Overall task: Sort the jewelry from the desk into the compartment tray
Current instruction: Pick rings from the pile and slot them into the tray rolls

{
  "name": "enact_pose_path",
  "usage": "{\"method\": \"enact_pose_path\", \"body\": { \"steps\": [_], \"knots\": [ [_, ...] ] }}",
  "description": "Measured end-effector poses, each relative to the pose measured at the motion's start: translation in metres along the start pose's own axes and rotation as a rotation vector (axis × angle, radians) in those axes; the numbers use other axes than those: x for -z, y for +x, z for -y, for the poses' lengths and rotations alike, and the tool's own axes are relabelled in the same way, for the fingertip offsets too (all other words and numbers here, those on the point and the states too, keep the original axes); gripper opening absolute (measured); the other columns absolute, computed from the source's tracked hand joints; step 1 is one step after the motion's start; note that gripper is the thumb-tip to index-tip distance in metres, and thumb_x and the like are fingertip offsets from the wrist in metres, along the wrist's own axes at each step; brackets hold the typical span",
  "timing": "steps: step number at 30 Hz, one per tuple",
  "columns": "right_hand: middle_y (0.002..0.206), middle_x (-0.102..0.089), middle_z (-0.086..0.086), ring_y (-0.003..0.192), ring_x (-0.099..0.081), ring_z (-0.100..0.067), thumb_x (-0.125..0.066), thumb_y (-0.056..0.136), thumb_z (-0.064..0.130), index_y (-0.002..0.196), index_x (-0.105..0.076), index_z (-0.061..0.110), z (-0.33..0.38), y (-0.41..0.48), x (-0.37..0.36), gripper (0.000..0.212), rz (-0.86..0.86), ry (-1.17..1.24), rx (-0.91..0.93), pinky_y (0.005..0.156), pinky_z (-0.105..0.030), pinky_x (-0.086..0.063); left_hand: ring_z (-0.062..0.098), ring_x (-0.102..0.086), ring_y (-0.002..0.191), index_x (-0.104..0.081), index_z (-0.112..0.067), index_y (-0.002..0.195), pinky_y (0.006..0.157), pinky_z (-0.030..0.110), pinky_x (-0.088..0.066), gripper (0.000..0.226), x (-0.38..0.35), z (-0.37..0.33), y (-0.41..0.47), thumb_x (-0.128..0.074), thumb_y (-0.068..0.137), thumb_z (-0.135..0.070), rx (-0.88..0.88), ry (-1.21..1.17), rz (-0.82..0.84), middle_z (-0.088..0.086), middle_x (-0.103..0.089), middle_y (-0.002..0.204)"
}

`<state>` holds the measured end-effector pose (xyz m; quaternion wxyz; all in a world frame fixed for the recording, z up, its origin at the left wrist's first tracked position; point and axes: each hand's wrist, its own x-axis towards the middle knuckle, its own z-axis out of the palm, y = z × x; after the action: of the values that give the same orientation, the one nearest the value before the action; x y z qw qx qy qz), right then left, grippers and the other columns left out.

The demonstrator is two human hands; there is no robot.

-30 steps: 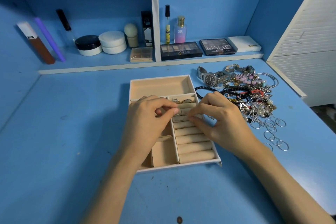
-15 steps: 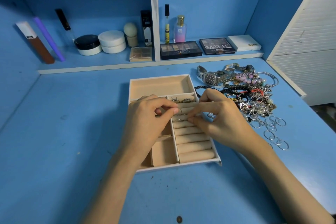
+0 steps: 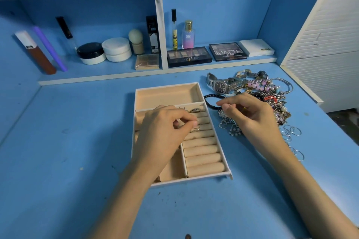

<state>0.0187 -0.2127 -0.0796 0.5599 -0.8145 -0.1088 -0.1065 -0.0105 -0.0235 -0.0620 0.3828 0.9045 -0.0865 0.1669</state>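
Tray (image 3: 167,95) sat mid-desk. Left hand (image 3: 165,132) pinched a ring (image 3: 196,122) over the upper ring rolls, about two rings seated already. Right hand (image 3: 250,116) had left the tray, fingers loosely curled, possibly holding nothing; likely fetching another. Jewelry pile (image 3: 268,93) lay right: one watch (image 3: 220,85), several loose hoops (image 3: 291,132).

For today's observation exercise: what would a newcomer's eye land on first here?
Likely the beige compartment tray mid-desk, where the left hand pinches a small ring over the padded ring rolls. Next, the tangled jewelry pile with a wristwatch right of the tray, the right hand hovering above it.
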Motion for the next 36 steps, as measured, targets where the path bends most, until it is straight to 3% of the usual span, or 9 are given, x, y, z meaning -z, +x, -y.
{"method": "enact_pose_path", "body": {
  "steps": [10,15,20,24,31,36],
  "knots": [
    [0.084,-0.062,-0.015,0.071,-0.055,-0.025,-0.062,0.088,0.015,0.086,-0.073,0.021,0.001,0.001,0.001,0.013,-0.021,-0.024,0.021,0.058,-0.032,-0.040,0.013,-0.049,0.069,-0.073,-0.015,0.072,0.058,0.027,-0.043,0.004,-0.023,-0.013,0.004,-0.072,0.075,-0.013,-0.186,0.215,0.065,-0.005,-0.061,0.065],
    [0.082,-0.062,-0.015,0.070,-0.054,-0.020,-0.062,0.088,0.013,0.087,-0.073,0.017,0.001,0.000,0.002,0.012,-0.013,-0.033,0.027,0.058,-0.026,-0.040,0.016,-0.051,0.075,-0.075,-0.014,0.077,0.060,0.031,-0.048,0.007,-0.021,-0.015,0.003,-0.069,0.078,-0.011,-0.248,0.259,0.137,-0.002,-0.064,0.070],
    [0.082,-0.063,-0.013,0.072,-0.055,-0.018,-0.061,0.087,0.014,0.087,-0.073,0.017,0.002,0.000,0.002,0.012,-0.014,-0.056,0.025,0.060,-0.029,-0.041,0.012,-0.052,0.082,-0.073,-0.018,0.096,0.073,0.026,-0.046,0.018,-0.016,-0.013,0.004,-0.066,0.081,-0.011,-0.229,0.198,0.187,-0.006,-0.069,0.084],
    [0.082,-0.063,-0.012,0.069,-0.054,-0.017,-0.061,0.088,0.014,0.088,-0.073,0.016,0.002,0.000,0.002,0.012,-0.017,-0.067,0.032,0.057,-0.025,-0.039,0.008,-0.051,0.075,-0.072,-0.021,0.087,0.066,0.024,-0.047,0.015,-0.014,-0.014,0.005,-0.071,0.076,-0.011,-0.238,0.187,0.171,-0.011,-0.068,0.075],
    [0.080,-0.062,-0.012,0.068,-0.054,-0.018,-0.061,0.088,0.015,0.089,-0.073,0.017,0.000,0.000,0.003,0.012,-0.018,-0.071,0.040,0.057,-0.025,-0.038,0.013,-0.053,0.082,-0.074,-0.019,0.089,0.066,0.028,-0.048,0.013,-0.015,-0.016,0.005,-0.069,0.079,-0.013,-0.261,0.285,0.201,-0.007,-0.069,0.081],
    [0.080,-0.063,-0.011,0.069,-0.055,-0.018,-0.062,0.088,0.015,0.089,-0.073,0.017,0.000,0.000,0.003,0.012,-0.024,-0.078,0.045,0.058,-0.030,-0.040,0.012,-0.047,0.083,-0.074,-0.023,0.093,0.065,0.021,-0.035,0.014,-0.013,-0.020,0.008,-0.064,0.083,-0.018,-0.242,0.325,0.217,-0.008,-0.067,0.084]
  ]
}}
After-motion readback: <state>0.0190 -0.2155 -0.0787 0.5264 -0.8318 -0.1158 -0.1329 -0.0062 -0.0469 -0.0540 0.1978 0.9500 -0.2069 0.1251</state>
